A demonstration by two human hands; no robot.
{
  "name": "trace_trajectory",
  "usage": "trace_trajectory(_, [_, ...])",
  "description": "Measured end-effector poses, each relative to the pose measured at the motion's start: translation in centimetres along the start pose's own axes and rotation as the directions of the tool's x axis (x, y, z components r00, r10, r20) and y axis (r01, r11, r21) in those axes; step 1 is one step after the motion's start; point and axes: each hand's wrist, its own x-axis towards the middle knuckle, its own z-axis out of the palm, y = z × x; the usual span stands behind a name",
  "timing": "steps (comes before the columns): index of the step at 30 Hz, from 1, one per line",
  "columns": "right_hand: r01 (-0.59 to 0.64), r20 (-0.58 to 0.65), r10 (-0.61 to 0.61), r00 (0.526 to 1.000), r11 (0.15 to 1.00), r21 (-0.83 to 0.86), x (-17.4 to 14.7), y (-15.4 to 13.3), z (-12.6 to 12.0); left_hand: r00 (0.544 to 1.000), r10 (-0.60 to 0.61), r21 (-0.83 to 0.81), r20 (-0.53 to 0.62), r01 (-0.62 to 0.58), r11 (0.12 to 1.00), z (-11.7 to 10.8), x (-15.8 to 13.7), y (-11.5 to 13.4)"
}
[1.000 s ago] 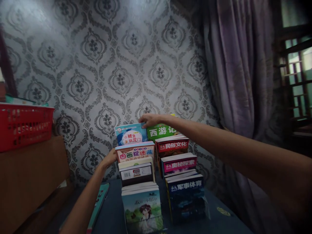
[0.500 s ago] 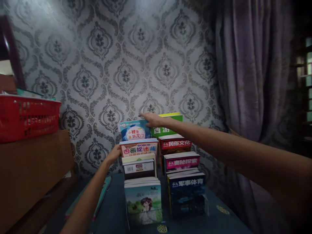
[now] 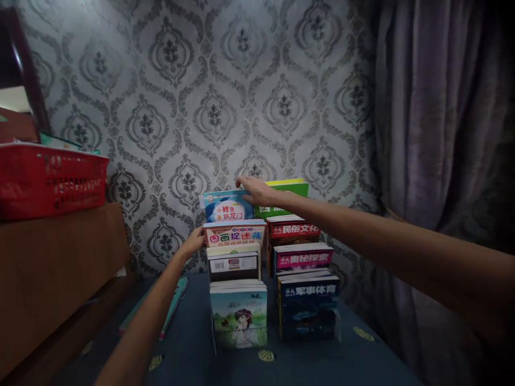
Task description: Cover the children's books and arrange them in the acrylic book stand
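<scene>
Two columns of upright children's books stand in stepped rows. At the back left is a blue book (image 3: 213, 206); my right hand (image 3: 257, 191) reaches across its top right corner, thumb in front and the other fingers along or behind the top edge. A green book (image 3: 295, 189) stands just beside it, partly covered by my right forearm. My left hand (image 3: 196, 241) is at the left edge of the pink picture book (image 3: 235, 234), its fingertips hidden by the books. In front are a dark book with a barcode label (image 3: 233, 262) and a teal book with a girl (image 3: 239, 316).
The right column holds red (image 3: 295, 230), magenta (image 3: 303, 259) and navy (image 3: 308, 305) books. A red basket (image 3: 52, 182) sits on a cardboard box (image 3: 60, 279) at left. A flat teal book (image 3: 175, 305) lies on the dark blue tabletop (image 3: 314, 364). Curtains (image 3: 430, 134) hang at right.
The view has shifted slightly, so the books appear a little higher and further right. Both hands stay at the same books; my right-hand fingers have bent slightly.
</scene>
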Motion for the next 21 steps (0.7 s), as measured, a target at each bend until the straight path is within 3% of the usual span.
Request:
trace_trajectory(9, [0.030, -0.070, -0.026, 0.997, 0.998, 0.052, -0.1, -0.5, 0.5, 0.997, 0.012, 0.047, -0.070, -0.009, 0.999, -0.6, -0.9, -0.5])
trace_trajectory(13, [0.027, -0.190, -0.003, 0.982, 0.992, 0.123, -1.0, -2.1, 0.2, 0.989, -0.037, 0.119, -0.141, 0.055, 0.991, -2.6, -2.2, -1.4])
trace_trajectory(17, [0.129, -0.368, -0.028, 0.929, 0.959, 0.252, -4.0, -7.5, -0.3, 0.944, -0.204, 0.275, -0.261, 0.276, 0.921, -5.8, -6.4, -4.5])
trace_trajectory(19, [0.248, -0.424, -0.090, 0.901, 0.909, 0.335, -6.6, -11.5, 0.0, 0.888, -0.308, 0.364, -0.342, 0.428, 0.827, -7.2, -9.8, -6.4])
trace_trajectory(21, [0.336, -0.394, -0.149, 0.907, 0.820, 0.464, -9.7, -15.7, 1.3, 0.805, -0.391, 0.436, -0.446, 0.577, 0.691, -8.2, -13.6, -8.4])
